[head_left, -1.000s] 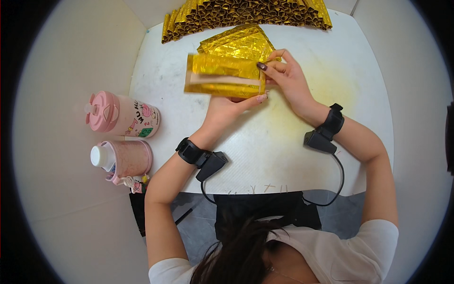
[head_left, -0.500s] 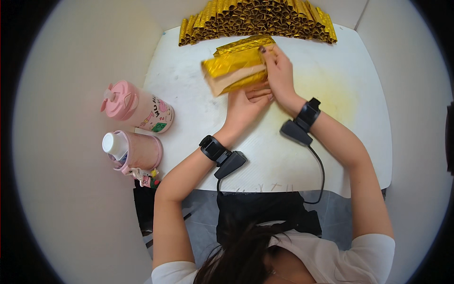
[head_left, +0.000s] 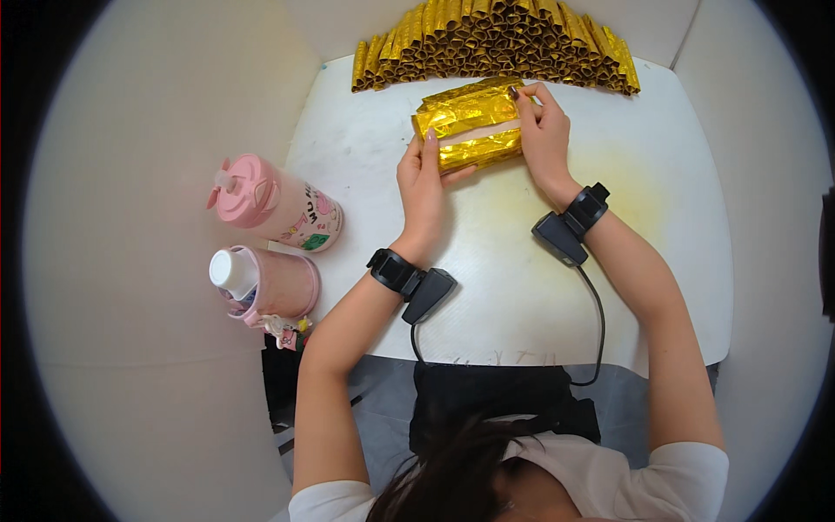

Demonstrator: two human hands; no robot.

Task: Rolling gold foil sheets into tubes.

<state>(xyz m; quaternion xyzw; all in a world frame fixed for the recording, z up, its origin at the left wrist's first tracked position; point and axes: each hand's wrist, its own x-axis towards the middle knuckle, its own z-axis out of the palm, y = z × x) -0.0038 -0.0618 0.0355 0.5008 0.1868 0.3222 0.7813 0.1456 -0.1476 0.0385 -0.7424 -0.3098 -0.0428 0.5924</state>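
Rolls (head_left: pixel 500 43) beyond gold foil (head_left: pixel 474 117), bottle (head_left: pixel 291 209) at left

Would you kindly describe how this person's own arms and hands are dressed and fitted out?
The short sleeves are white. The left hand and right hand are ungloved; the right thumbnail looks dark. Around each wrist is a black band carrying an angular black box, with a thin black cable coming out of it.
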